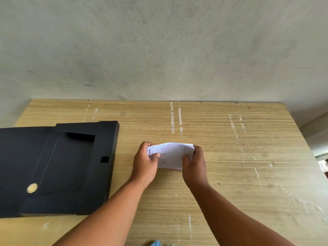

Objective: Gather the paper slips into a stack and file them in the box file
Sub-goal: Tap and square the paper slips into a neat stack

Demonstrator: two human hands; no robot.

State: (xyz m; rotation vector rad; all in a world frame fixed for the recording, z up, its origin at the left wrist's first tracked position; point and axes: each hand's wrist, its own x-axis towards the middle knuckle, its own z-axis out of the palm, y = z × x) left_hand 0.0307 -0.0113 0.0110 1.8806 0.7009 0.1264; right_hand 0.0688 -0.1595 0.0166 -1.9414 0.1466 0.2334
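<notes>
A stack of white paper slips (171, 156) with printed grid lines is held between both hands over the middle of the wooden table (230, 157). My left hand (144, 162) grips the stack's left end, thumb on top. My right hand (195, 163) grips its right end. The stack bows slightly upward, its lower edge close to the tabletop. A black box file (58, 167) lies flat and closed on the table's left side, with a round metal snap (32, 188) on its flap. The file sits a short way left of my left hand.
The table's far edge meets a grey wall (159, 50). White scuff marks run across the tabletop. The table's right edge drops off near the frame's right side. A bit of blue cloth (156, 243) shows at the bottom edge.
</notes>
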